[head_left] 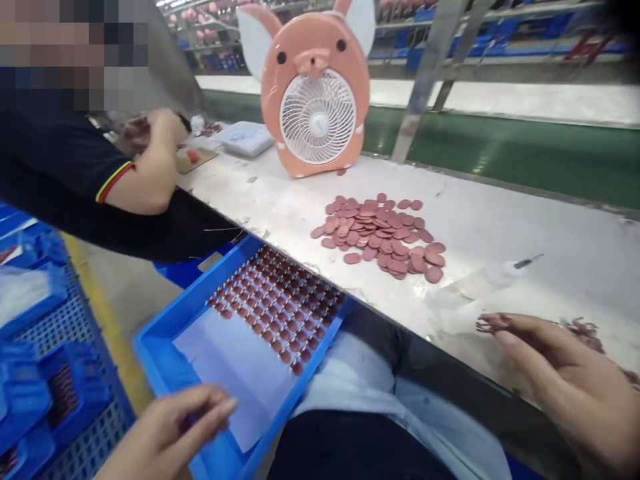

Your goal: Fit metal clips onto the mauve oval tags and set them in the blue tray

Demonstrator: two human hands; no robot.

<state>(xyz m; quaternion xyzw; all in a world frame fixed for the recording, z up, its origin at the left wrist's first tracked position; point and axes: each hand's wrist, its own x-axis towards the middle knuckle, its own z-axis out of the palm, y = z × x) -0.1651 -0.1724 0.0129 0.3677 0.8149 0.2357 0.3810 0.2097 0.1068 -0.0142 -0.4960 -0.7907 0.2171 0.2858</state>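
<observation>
My left hand (173, 430) is at the bottom left, its fingers pinched on the near rim of a blue tray (165, 363) that rests on my lap against the table edge. The tray holds rows of small pink round pieces (277, 303) and a sheet of white paper (235, 363). My right hand (555, 380) hovers at the table's front edge on the right, fingers loosely stretched toward the left and holding nothing I can see. A pile of pink discs (383, 233) lies on the white table (500, 220) beyond it.
A pink animal-shaped desk fan (316, 93) stands at the back. A clear squeeze bottle with a needle tip (493, 277) lies by my right hand. A co-worker's arm (145, 180) reaches over the table at left. Blue crates (45, 373) sit at lower left.
</observation>
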